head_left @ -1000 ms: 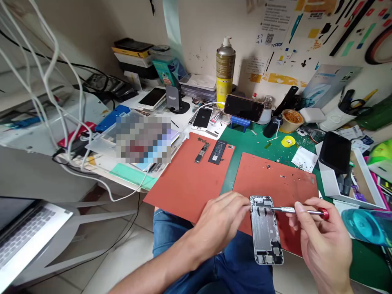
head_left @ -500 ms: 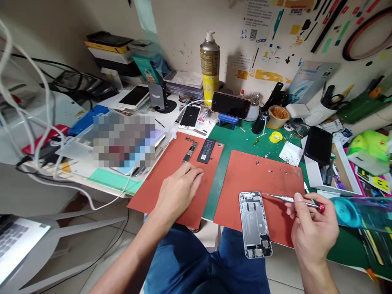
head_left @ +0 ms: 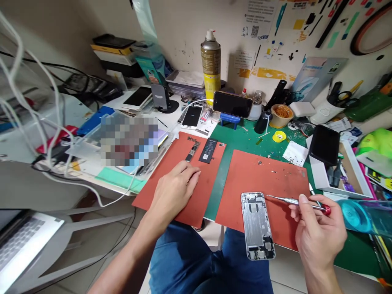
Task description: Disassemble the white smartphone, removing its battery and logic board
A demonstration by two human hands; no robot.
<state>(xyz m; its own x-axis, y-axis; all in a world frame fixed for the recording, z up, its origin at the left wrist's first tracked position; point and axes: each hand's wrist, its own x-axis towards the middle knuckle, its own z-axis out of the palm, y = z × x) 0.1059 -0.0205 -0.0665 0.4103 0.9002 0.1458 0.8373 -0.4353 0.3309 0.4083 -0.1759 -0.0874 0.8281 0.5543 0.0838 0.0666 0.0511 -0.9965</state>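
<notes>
My right hand [head_left: 320, 228] pinches a screwdriver [head_left: 294, 200] with a silver shaft and red end cap. Its thin tip points left, close to the upper right edge of an opened phone housing [head_left: 257, 222]. The housing's bare metal inside faces up, and its lower end juts past the front edge of the right red mat [head_left: 245, 171]. On the left red mat [head_left: 147, 192] rests my left hand [head_left: 176, 190], fingers curled inward; what they hold, if anything, is hidden. Just beyond its knuckles lie a narrow circuit board [head_left: 192, 150] and a black phone battery [head_left: 208, 150].
Small screws [head_left: 259, 162] lie scattered on the right mat. A spray can [head_left: 210, 69] and a phone on a blue stand [head_left: 233, 105] are behind. A white tray of tools [head_left: 352, 179] and a blue-capped bottle [head_left: 355, 216] flank my right hand. White cables [head_left: 101, 202] hang at left.
The whole scene has shifted slightly to the right in view. Both hands, the screwdriver and the phone housing keep nearly the same places relative to the mats.
</notes>
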